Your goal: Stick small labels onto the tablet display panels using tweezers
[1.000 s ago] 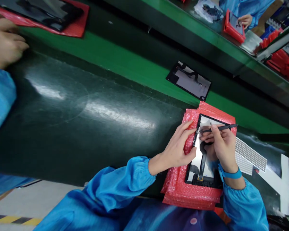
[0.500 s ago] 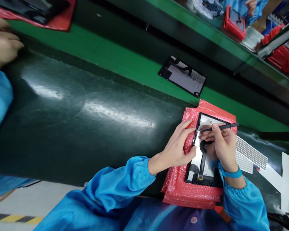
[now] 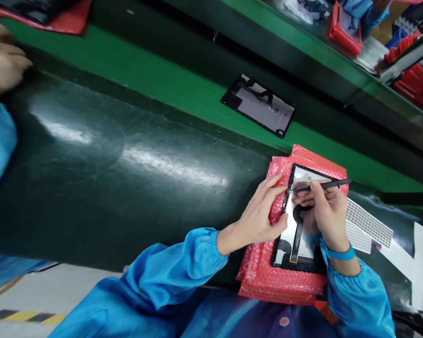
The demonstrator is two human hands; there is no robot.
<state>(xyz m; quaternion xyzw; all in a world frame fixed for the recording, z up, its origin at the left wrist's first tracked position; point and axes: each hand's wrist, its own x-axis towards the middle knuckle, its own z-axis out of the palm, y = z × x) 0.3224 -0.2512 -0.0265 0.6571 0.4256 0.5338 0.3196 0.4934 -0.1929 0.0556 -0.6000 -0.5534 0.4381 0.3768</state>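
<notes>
A tablet-like screen panel (image 3: 306, 251) with a black frame, a pale back and a dark ribbon cable lies on a stack of red bubble-wrap bags (image 3: 261, 274). My left hand (image 3: 259, 213) rests along the panel's left edge, fingers stretched out and thumb apart. In my right hand (image 3: 326, 206) black tweezers (image 3: 334, 183) are pinched between thumb and fingers. Their tip points left and meets the panel's left edge, close to my left fingertips. Whether the tip grips anything is too small to tell. My right hand covers part of the panel's right side.
Sheets of small white stickers (image 3: 369, 223) and white strips (image 3: 419, 272) lie to the right on the dark table (image 3: 155, 206). Beyond, another screen panel (image 3: 259, 105) lies on a green strip (image 3: 155, 96). A co-worker's hand (image 3: 3, 61) is at far left; red-wrapped items (image 3: 347, 30) stand at upper right.
The far screen panel and the red bag at upper left have shifted left along the green strip. My hands and the tweezers hold almost the same position.
</notes>
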